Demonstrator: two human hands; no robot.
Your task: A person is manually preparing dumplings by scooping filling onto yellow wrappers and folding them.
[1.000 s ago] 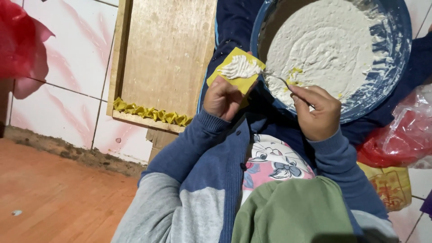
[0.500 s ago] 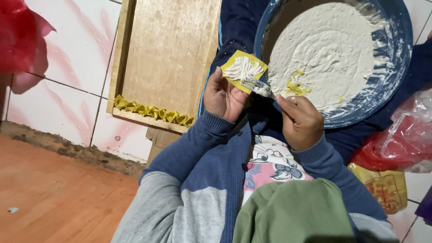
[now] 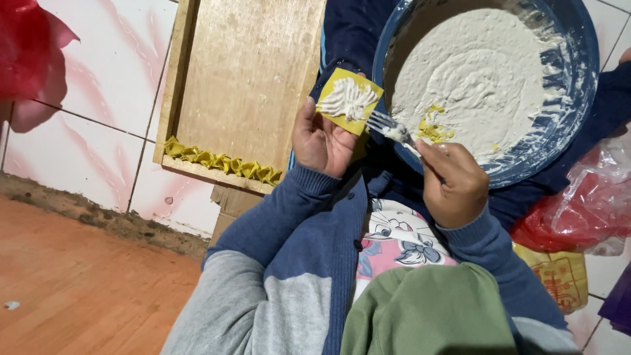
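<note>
My left hand (image 3: 322, 141) holds a yellow square dough wrapper (image 3: 350, 100) with a dab of white filling on top. My right hand (image 3: 452, 184) grips a metal fork (image 3: 389, 126), its tines carrying filling and touching the wrapper's right edge. Just beyond both hands sits a big blue bowl (image 3: 572, 112) of white paste-like filling with a few yellow bits in it. A row of several folded yellow dumplings (image 3: 220, 164) lies along the near edge of a wooden tray (image 3: 246, 72) to the left.
Pink-and-white tiled floor (image 3: 112, 98) lies under the tray, with wooden flooring (image 3: 72, 283) nearer me. A red plastic bag (image 3: 29, 52) is at far left, another red bag (image 3: 585, 210) and a yellow packet (image 3: 559, 279) at right. My lap fills the bottom middle.
My right hand lifted the fork out of the bowl and brought it left to the wrapper. The left hand stayed put with the wrapper, which now carries a wider smear of filling.
</note>
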